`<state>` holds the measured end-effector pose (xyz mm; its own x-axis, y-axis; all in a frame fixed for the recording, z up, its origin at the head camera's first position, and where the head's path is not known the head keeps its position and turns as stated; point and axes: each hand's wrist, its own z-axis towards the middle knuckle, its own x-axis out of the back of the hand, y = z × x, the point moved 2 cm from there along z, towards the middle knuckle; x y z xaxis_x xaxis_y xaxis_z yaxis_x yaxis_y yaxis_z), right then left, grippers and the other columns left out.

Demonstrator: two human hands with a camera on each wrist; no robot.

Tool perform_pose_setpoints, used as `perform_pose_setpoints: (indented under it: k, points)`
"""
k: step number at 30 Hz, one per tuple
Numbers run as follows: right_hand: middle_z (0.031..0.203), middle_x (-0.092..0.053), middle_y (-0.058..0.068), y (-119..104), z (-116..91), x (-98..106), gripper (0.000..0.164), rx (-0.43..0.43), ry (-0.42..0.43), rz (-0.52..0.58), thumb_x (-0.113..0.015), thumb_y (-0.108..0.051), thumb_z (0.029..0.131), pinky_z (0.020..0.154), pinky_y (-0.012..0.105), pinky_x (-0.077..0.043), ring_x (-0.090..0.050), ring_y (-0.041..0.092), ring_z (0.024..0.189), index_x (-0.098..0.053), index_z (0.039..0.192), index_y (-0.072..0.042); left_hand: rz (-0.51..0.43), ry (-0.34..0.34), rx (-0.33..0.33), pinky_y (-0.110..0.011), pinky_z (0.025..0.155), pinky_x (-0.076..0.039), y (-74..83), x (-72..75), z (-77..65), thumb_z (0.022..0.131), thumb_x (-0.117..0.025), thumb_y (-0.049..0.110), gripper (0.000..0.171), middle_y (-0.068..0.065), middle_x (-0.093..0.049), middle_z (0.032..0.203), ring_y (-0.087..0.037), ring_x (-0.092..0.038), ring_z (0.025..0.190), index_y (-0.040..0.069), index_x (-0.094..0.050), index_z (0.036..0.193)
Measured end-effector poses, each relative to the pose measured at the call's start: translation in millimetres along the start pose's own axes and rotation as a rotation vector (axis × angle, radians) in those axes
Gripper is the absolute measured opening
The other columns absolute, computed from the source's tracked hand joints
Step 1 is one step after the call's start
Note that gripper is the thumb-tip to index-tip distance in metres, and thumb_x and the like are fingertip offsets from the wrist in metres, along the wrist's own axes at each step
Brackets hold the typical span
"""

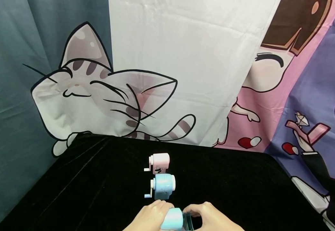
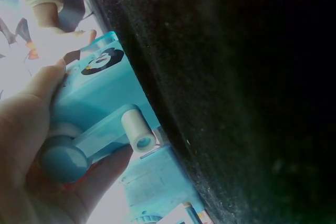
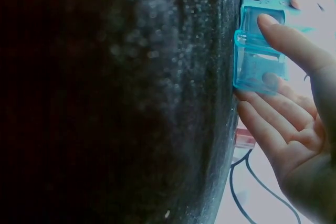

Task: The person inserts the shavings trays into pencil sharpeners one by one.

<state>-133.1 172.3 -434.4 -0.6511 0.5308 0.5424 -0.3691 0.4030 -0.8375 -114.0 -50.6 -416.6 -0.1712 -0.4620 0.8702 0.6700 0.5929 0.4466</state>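
Note:
At the near edge of the head view, my left hand [image 1: 148,216] grips a light blue crank pencil sharpener [image 1: 172,218]. The left wrist view shows its thumb and fingers around the body, a penguin picture [image 2: 103,61] on the sharpener and its crank handle [image 2: 138,129] facing that camera. My right hand [image 1: 213,218] holds the sharpener's clear blue shavings drawer [image 3: 260,69] between thumb and fingers. In the right wrist view the drawer sticks out from the body on the right hand's side, in line with it.
Just beyond the hands, a second blue crank sharpener [image 1: 164,186] stands on the black cloth [image 1: 107,192]. Behind it is a pink crank sharpener [image 1: 161,162], its crank also to the left. A printed curtain [image 1: 208,80] hangs along the cloth's far edge.

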Motion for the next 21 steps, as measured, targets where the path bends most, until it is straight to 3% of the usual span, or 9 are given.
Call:
perform_pose_setpoints:
  k: [21]
  points:
    - [0.105,-0.064,-0.009,-7.9,5.6,-3.5,0.044,-0.03,0.005,-0.023,-0.07,-0.042,0.076,0.079,0.028,-0.049,-0.058,0.008,0.094,-0.056,0.114,-0.024,0.038,0.028,-0.016,-0.022,0.068,-0.049,0.4,-2.1,1.5,0.07,-0.074,0.045,0.051,0.007,-0.059,0.095,-0.003,-0.051,0.083,0.014,-0.055,0.105]
